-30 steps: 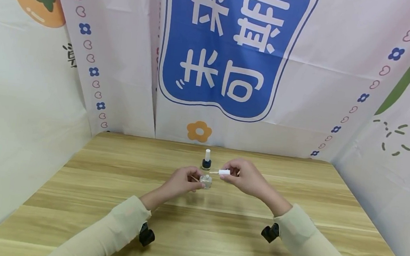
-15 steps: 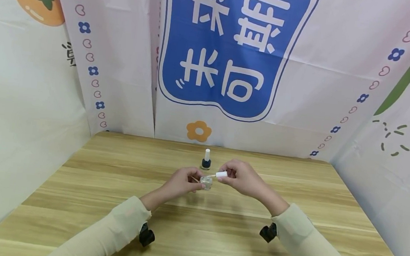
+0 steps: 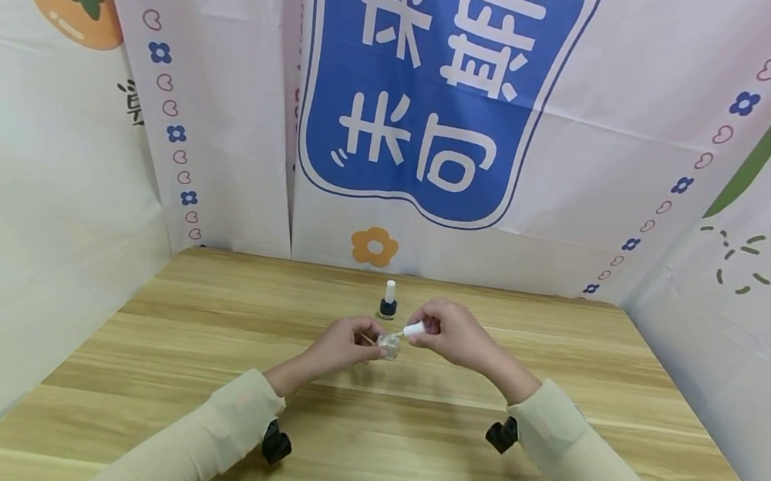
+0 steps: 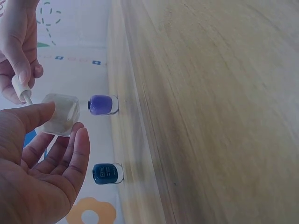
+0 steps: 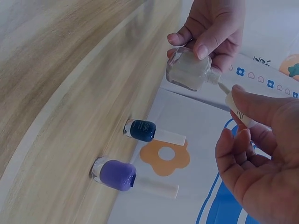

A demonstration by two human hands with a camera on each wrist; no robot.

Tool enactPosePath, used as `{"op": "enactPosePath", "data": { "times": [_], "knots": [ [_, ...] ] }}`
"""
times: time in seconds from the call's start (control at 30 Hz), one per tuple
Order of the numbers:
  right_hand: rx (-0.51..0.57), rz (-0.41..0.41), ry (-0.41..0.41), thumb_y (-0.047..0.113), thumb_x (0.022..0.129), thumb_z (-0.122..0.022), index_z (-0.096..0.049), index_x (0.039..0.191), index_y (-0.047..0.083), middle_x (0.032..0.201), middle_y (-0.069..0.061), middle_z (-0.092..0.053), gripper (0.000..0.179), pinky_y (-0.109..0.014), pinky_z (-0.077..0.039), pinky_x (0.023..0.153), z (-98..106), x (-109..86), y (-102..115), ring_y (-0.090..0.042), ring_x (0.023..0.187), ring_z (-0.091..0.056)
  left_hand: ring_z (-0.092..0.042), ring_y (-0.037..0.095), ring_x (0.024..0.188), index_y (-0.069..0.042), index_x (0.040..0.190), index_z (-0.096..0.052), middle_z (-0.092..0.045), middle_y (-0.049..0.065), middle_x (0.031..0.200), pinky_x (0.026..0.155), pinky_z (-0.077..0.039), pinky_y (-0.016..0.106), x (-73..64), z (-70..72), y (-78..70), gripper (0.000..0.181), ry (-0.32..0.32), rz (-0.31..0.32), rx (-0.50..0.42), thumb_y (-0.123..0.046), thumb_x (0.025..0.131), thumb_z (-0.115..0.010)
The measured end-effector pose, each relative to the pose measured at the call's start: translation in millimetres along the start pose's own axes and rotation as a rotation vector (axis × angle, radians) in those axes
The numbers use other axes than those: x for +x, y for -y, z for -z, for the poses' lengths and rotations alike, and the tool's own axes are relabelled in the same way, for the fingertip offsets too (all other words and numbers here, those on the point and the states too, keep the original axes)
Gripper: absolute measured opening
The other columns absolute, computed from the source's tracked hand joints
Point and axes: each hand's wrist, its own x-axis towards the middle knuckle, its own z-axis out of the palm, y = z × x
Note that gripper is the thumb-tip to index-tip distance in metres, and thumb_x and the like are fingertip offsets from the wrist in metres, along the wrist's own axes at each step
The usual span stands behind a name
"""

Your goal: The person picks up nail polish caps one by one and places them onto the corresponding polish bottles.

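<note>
In the head view my left hand (image 3: 348, 339) pinches a clear glass nail polish bottle (image 3: 388, 346) with pale contents between thumb and fingers. The bottle is tilted, its neck toward my right hand (image 3: 453, 334). That hand pinches the white brush cap (image 5: 240, 112) of the nail polish. The brush stem (image 5: 224, 87) points into the bottle's neck in the right wrist view. A thin pale stick (image 3: 367, 338) shows between my left fingers. Behind the hands a dark teal nail polish bottle (image 3: 388, 307) with a white cap stands upright.
A purple nail polish bottle (image 5: 117, 175) with a white cap stands beside the teal one in the wrist views; the head view does not show it. The wooden table (image 3: 366, 440) ends at a printed fabric backdrop (image 3: 569, 212), with more cloth at both sides.
My right hand has moved slightly left and down, bringing the brush from beside the bottle to its neck. My left hand stays nearly still, with the bottle tilted a little more.
</note>
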Motion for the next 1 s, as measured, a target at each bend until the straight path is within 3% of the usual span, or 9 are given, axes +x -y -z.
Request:
{"op": "enactPosePath", "data": {
  "times": [0.27, 0.73, 1.0],
  "knots": [
    [0.022, -0.032, 0.013, 0.016, 0.086, -0.076, -0.07, 0.094, 0.013, 0.079, 0.004, -0.057, 0.011, -0.028, -0.047, 0.06, -3, 3.9, 0, -0.015, 0.072, -0.051, -0.063, 0.017, 0.079, -0.001, 0.102, -0.067, -0.066, 0.007, 0.093, 0.072, -0.058, 0.046, -0.4, -0.6, -2.0, 0.018, 0.006, 0.002, 0.014, -0.01, 0.088, -0.073],
    [0.127, 0.005, -0.022, 0.017, 0.088, -0.074, -0.069, 0.095, 0.009, 0.084, 0.003, -0.062, 0.012, -0.027, -0.049, 0.061, -13, 10.7, 0, -0.014, 0.076, -0.057, -0.062, 0.016, 0.078, 0.004, 0.104, -0.066, -0.066, 0.012, 0.096, 0.074, -0.056, 0.052, 1.4, -2.3, -1.4, 0.017, 0.003, 0.022, 0.014, -0.005, 0.09, -0.069],
    [0.134, 0.009, -0.025, 0.016, 0.087, -0.074, -0.068, 0.089, 0.013, 0.083, 0.004, -0.061, 0.007, -0.028, -0.05, 0.062, -19, 13.1, -1, -0.013, 0.077, -0.057, -0.063, 0.017, 0.082, -0.002, 0.105, -0.067, -0.066, 0.007, 0.096, 0.074, -0.058, 0.045, 0.3, -1.1, 0.7, 0.02, 0.006, 0.029, 0.002, -0.013, 0.089, -0.072]
  ]
}}
